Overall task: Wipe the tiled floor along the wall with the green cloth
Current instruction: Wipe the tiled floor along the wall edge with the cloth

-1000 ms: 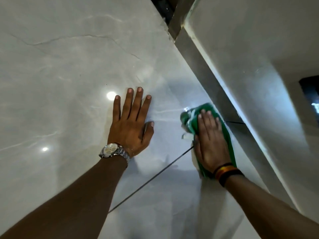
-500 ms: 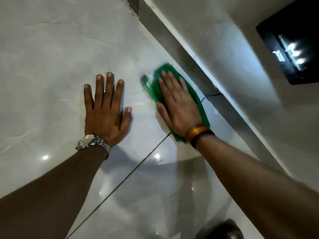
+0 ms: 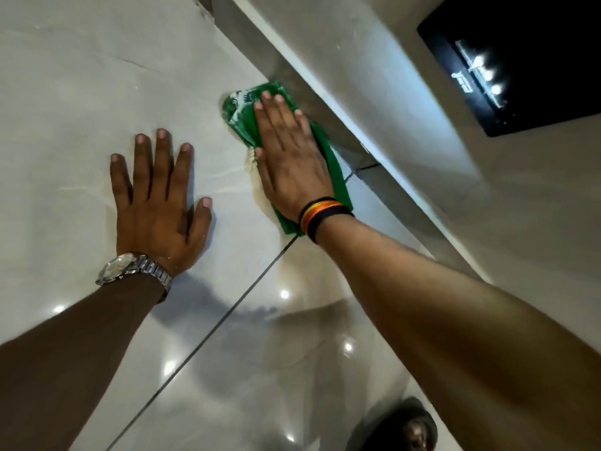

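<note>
cloth, green (image 3: 240, 112): folded to a long pad, lying flat on the tiled floor (image 3: 81, 76) just beside the dark skirting strip (image 3: 292, 79) at the foot of the wall (image 3: 406, 141). its long side runs with the skirting so the edge can reach the join where dirt gathers. whitish suds or foam show on the far corner; a wet smear sits on the tile beside my thumb.

right hand (image 3: 289, 164): mine, pressed palm-down on top of the cloth, fingers (image 3: 276, 107) straight and close together, not curled round anything. flat so the weight spreads over the whole pad and it slides instead of bunching. striped band (image 3: 322, 216) at the wrist.

left hand (image 3: 159, 203): mine, empty, spread open on bare tile near the cloth but apart from it, holding nothing. it is there as a prop, i judge, to carry my lean while the other arm reaches toward the wall. metal watch (image 3: 130, 268) on the wrist.

grout line (image 3: 211, 323): dark, running diagonally from under the cloth's near end toward me; the cloth sits at the seam between two tiles.

floor finish: glossy, reflecting ceiling lights and my arms, so streaks are hard to tell from glare.

dark panel (image 3: 520, 60): on the wall at upper right, with bright reflections; not part of the job.

step in hand, as judged: a stroke along the wall edge.
</note>
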{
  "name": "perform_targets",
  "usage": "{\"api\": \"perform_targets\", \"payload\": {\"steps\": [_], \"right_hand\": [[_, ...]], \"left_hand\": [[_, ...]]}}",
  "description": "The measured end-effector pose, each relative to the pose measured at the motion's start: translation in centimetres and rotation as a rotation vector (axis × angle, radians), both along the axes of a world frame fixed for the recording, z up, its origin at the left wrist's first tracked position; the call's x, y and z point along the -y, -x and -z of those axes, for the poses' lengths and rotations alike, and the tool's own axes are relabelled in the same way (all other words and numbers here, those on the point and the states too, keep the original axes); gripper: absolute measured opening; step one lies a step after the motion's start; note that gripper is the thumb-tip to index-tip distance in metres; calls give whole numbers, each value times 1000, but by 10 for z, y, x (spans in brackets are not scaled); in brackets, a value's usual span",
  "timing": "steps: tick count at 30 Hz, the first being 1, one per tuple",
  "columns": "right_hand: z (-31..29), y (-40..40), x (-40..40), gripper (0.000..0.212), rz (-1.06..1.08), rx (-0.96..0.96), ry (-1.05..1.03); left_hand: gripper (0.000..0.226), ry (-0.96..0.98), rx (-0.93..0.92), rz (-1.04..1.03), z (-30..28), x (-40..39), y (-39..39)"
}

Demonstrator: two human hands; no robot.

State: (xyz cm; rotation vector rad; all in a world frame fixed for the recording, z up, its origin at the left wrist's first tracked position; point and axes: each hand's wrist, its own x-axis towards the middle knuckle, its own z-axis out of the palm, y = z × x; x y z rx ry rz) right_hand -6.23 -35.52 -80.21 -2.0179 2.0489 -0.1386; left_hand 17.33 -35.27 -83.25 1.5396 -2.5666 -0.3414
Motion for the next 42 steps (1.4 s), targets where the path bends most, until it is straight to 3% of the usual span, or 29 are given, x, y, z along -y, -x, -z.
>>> {"api": "perform_targets", "payload": {"steps": [3,6,9,11,17,21,26,30,35,42], "right_hand": [[1,6,-54,59,-105,18,-12],[-7,33,-171,61,-167,-64,-172],[-21,86,-271,66,89,-107,-316],[-27,117,-280,70,192,-124,-400],[-15,84,-122,63,-72,-7,-190],[-4,24,-33,58,67,29,-31],[-12,26,-87,61,28,-11,-141],[-21,61,-133,63,200,-73,-200],[-11,2,-56,61,281,-90,-97],[1,-58,90,61,135,12,-18]], "left_hand": [[80,9,-5,0,0,4,2],[79,1,-7,1,-1,2,1],[79,-6,-10,-3,0,0,2],[78,-1,-15,-2,0,1,3],[78,2,-6,-2,0,-2,-1],[78,-7,-16,6,1,0,1],[78,-5,-15,3,0,-5,4],[79,9,-14,-9,1,0,8],[78,12,-40,-15,0,-1,6],[78,-22,-24,-36,0,-2,8]]}}
